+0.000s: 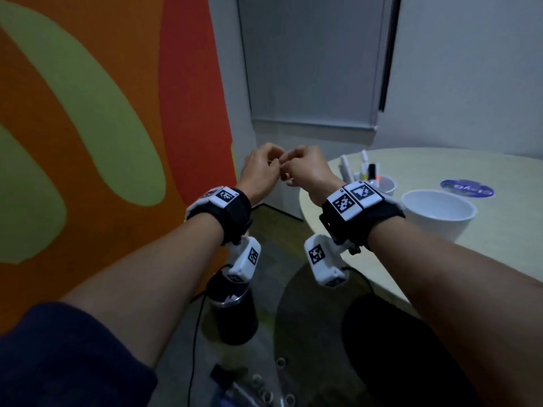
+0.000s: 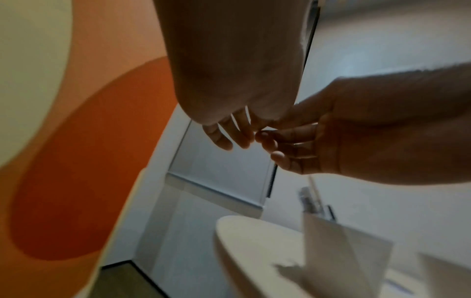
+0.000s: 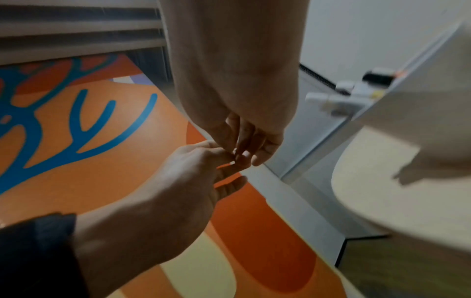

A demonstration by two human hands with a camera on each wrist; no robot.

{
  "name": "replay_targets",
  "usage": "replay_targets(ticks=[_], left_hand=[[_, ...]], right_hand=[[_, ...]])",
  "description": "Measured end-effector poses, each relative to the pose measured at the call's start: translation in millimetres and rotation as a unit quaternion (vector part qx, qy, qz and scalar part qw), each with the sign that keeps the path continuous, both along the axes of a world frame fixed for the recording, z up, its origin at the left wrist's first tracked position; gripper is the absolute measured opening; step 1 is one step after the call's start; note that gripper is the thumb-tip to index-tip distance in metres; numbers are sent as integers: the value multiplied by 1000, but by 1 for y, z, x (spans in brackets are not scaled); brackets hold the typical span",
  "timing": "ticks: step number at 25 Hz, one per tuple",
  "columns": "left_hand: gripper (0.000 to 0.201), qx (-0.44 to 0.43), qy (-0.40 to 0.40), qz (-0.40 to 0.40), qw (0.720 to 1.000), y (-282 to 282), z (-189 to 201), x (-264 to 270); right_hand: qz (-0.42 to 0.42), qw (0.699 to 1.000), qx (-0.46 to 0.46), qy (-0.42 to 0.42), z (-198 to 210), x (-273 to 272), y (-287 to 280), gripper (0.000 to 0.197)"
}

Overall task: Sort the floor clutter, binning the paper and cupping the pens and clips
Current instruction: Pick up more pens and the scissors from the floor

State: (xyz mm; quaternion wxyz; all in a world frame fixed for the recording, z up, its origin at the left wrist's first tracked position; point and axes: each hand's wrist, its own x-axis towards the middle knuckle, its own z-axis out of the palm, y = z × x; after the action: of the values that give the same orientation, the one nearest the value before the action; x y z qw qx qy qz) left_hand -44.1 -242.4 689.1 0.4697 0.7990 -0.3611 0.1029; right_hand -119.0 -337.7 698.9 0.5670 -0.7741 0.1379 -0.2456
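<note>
Both hands are raised in front of me, left of the table, with their fingertips meeting. My left hand and right hand have curled fingers that pinch at the same spot. In the right wrist view a tiny pale thing glints between the left hand and the right hand's fingertips; it is too small to name. A white cup holding several pens stands on the table just right of my right wrist. A black bin stands on the floor below my left wrist.
A pale round table fills the right side, bearing a white bowl and a blue round disc. An orange and green wall is close on the left. Small rings and a dark object lie on the floor near my feet.
</note>
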Motion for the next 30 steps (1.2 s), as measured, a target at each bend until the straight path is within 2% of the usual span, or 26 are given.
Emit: replay_targets(ticks=[2, 4, 6, 9, 11, 15, 17, 18, 20, 21, 22, 23, 25, 26, 27, 29, 30], left_hand=[[23, 44, 9, 16, 999, 41, -26, 15], [23, 94, 50, 33, 994, 84, -78, 34], [23, 160, 117, 37, 979, 124, -159, 53], [28, 194, 244, 28, 950, 167, -297, 73], [29, 227, 303, 24, 925, 188, -385, 72], [21, 330, 376, -29, 865, 215, -550, 60], [19, 407, 368, -87, 832, 219, -606, 49], [23, 435, 363, -117, 816, 217, -648, 45], [33, 476, 321, -172, 800, 221, -672, 33], [30, 506, 292, -196, 788, 226, -683, 22], [24, 558, 238, -221, 763, 230, -698, 13], [20, 577, 166, -253, 759, 232, -721, 6], [29, 620, 76, -310, 716, 251, -761, -24], [32, 618, 29, -322, 717, 263, -774, -34], [34, 608, 22, -331, 721, 272, -784, -37], [38, 564, -7, -285, 775, 282, -803, -35], [39, 569, -8, -273, 776, 284, -804, -35]], right_hand=[[21, 999, 0, 25, -29, 18, 36, 19], [77, 994, -9, 78, -85, 38, 71, 14], [156, 973, -43, 167, -163, 54, 99, 7], [241, 914, -93, 312, -298, 69, 113, 5], [255, 883, -95, 383, -386, 71, 114, 9], [234, 844, -98, 473, -550, 60, 111, 11], [268, 801, -119, 521, -609, 48, 104, 14], [287, 781, -127, 539, -651, 48, 104, 15], [303, 780, -184, 515, -672, 44, 105, 15], [313, 780, -215, 498, -679, 39, 108, 14], [323, 781, -237, 480, -688, 39, 111, 15], [345, 773, -261, 465, -707, 42, 115, 17], [404, 738, -308, 444, -739, 36, 128, 21], [422, 724, -324, 439, -754, 30, 132, 23], [425, 714, -349, 434, -762, 26, 133, 28], [425, 692, -408, 417, -782, 19, 134, 41], [420, 676, -431, 425, -790, 12, 135, 44]])
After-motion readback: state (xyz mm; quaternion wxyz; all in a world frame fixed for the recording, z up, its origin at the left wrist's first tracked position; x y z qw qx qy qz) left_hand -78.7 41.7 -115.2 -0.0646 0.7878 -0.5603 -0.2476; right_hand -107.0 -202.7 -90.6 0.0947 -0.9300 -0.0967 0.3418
